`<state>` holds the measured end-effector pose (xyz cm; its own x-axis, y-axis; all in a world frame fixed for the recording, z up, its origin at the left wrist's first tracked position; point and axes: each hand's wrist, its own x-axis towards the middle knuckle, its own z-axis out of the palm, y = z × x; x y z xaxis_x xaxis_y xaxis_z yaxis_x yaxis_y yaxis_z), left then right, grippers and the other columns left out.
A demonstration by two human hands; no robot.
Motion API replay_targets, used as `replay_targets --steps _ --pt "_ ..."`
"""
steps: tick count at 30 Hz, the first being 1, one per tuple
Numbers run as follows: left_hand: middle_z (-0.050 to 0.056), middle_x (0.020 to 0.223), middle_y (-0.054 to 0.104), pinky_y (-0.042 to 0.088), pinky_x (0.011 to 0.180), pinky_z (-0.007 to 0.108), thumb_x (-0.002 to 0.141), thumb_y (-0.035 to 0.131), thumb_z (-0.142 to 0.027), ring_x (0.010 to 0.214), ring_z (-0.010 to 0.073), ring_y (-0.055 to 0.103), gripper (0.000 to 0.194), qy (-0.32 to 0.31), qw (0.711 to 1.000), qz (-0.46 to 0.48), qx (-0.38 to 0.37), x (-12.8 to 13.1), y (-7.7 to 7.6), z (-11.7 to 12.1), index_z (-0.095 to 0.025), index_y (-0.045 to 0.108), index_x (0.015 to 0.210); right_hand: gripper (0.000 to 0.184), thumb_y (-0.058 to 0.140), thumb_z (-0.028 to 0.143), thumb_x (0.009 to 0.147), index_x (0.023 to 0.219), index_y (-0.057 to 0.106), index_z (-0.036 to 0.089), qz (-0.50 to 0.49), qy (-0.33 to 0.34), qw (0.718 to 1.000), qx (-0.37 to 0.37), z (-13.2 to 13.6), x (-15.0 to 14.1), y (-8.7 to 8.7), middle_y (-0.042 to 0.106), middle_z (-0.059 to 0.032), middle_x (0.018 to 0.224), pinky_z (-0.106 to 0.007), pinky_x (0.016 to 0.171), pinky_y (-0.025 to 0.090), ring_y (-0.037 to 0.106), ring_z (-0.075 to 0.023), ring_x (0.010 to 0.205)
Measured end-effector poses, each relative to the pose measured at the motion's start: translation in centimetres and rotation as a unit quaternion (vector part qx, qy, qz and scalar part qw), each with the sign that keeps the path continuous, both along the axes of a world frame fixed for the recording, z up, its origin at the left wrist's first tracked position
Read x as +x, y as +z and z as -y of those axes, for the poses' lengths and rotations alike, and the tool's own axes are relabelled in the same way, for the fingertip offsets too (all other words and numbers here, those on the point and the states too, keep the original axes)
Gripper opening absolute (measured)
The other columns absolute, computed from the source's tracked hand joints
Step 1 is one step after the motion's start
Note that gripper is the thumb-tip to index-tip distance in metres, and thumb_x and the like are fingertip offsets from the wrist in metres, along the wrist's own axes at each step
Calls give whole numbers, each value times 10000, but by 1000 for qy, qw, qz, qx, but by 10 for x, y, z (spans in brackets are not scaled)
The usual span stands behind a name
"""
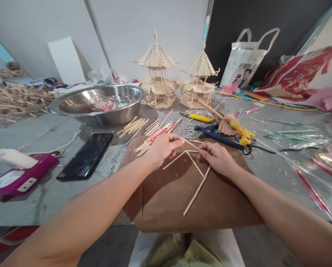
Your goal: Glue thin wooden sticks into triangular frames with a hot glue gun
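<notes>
Between my left hand (167,147) and my right hand (214,157) runs a thin wooden stick (191,144), its two ends pinched in my fingers. Below it, on a brown paper sheet (163,200), lie several more sticks. Some of them meet in a joined angular shape (195,164), and one longer stick (196,191) slants toward me. Just beyond my left hand is a pile of loose sticks (152,128), some in red-and-white paper sleeves (163,132). The fingertips of my right hand are partly hidden behind its knuckles.
Two stick pagoda models (156,83) stand at the back beside a steel bowl (121,115). A yellow cutter (201,118), blue-handled tool (218,137) and yellow glue gun (245,135) lie ahead on the right. Left are a black phone (85,157) and purple power strip (35,172).
</notes>
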<state>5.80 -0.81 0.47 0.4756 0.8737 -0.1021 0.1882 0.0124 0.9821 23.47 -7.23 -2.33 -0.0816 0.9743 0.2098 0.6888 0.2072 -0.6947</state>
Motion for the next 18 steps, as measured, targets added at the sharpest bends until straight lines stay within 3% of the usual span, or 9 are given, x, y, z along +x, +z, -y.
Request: replay_targets --steps 13,18 --pt "-14 601 544 242 341 158 673 526 -210 352 6 343 82 -21 999 -27 41 -3 2 0 -129 521 683 160 401 256 775 737 536 180 18 29 999 -4 2 0 4 603 17 605 -229 601 372 538 -108 563" --pt "-20 584 540 260 365 166 673 519 -246 361 14 343 114 -21 995 -58 80 -2 -2 1 -134 537 679 188 376 273 789 731 527 177 -52 54 997 -34 4 0 4 579 18 589 -221 592 380 517 -102 557"
